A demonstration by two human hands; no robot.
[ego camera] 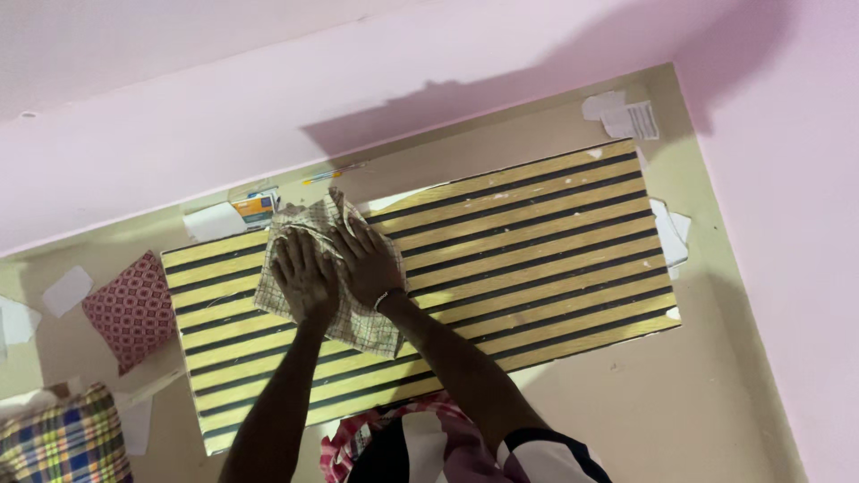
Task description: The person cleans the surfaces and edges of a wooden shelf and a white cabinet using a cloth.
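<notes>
We look down from head height at a long, low desk (537, 241) whose top is striped in wood-yellow and black. Its long axis runs from lower left to upper right across the view, tilted slightly upward at the right.

Both of our hands lie flat, fingers spread, on a beige checked cloth (358, 326) near the left end of the desk. The left hand (304, 275) and the right hand (369, 261) press side by side, touching, palms down; neither one pinches or grips the cloth. It lies crumpled directly under them, its edges sticking out above the fingertips and below the wrists. Most of the striped top stretches away to the right of the hands, so the right hand is nearer that long bare part.

Just beyond the cloth, against the pink wall, sits a small orange-and-blue box (254, 207). White paper scraps (626, 116) lie near the desk's far right corner. A red patterned cushion (132, 309) rests on the floor left of the desk.
</notes>
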